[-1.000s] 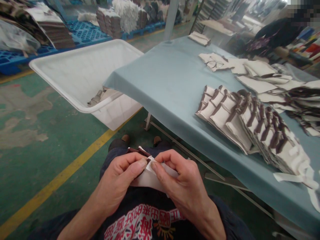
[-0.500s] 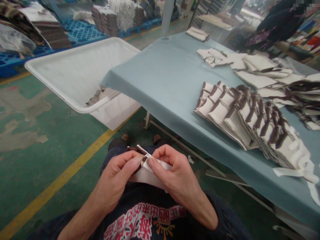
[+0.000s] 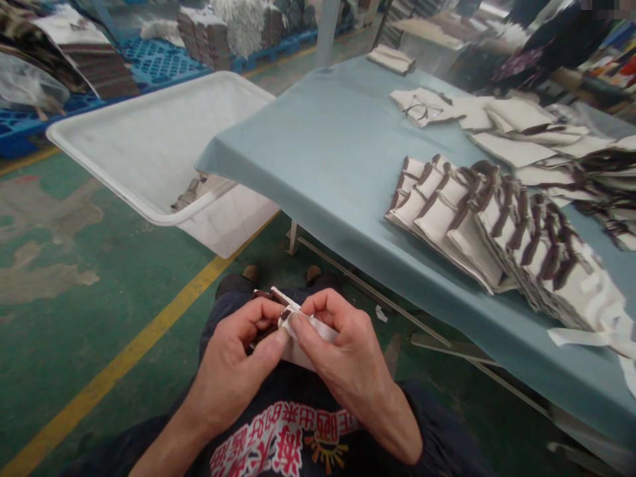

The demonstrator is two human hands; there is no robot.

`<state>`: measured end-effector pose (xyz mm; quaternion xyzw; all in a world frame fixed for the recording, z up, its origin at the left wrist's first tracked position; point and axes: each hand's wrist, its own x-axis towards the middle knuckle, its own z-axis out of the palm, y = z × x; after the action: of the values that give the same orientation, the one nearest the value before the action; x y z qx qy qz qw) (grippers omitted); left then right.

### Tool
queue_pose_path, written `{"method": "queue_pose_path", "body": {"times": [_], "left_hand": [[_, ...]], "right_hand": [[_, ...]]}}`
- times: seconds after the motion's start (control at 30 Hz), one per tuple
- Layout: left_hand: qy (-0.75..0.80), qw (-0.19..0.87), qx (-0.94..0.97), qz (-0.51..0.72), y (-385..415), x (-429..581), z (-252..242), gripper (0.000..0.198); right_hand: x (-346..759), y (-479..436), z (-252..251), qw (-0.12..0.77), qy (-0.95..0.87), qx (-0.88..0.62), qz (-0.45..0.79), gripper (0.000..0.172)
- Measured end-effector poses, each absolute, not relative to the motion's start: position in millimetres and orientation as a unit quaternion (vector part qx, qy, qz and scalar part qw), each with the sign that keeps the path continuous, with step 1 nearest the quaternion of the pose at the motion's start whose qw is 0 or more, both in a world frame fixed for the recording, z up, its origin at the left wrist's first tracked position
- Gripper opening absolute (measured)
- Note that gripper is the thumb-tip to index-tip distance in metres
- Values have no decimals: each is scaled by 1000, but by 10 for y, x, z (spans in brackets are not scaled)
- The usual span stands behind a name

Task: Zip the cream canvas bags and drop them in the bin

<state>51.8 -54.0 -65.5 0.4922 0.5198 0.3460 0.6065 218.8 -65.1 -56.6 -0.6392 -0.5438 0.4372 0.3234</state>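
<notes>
Between my hands, above my lap, is a folded white fabric piece (image 3: 304,356) with dark brown edging. My left hand (image 3: 237,354) is closed on its left end, thumb and fingers pinching near the brown edge. My right hand (image 3: 342,344) pinches the white part, its thumb pressed on top close to the left thumb. A narrow white strip shows between the fingertips, partly hidden by them. On the table to the right, a fanned row of similar white and brown fabric pieces (image 3: 467,225) lies overlapping, with white ribbons (image 3: 581,336) at its near end.
A blue-covered table (image 3: 318,146) stands ahead and right, its edge close to my right arm. More fabric pieces (image 3: 521,146) and glasses (image 3: 424,109) lie farther back. At left is a white plastic tub (image 3: 124,146). A person (image 3: 551,46) stands at the far right.
My left thumb has moved down slightly and its fingers have curled more on the fabric piece. The right hand has stayed nearly in place. The view has shifted slightly.
</notes>
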Motion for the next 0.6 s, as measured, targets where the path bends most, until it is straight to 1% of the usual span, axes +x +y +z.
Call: {"method": "queue_pose_path", "body": {"times": [0.1,0.27,0.6], "left_hand": [[538,580,500,353,-554,552,-625,15],[536,569,511,359,-568,560,-625,15],[543,516,554,363,-573,549,-643,16]], "right_hand": [[2175,-672,-597,331,-534,-637,447,18],[2181,-679,-609,331,-520,-630,473,20],[2186,-696,-705,349,-449,-570,593,29]]}}
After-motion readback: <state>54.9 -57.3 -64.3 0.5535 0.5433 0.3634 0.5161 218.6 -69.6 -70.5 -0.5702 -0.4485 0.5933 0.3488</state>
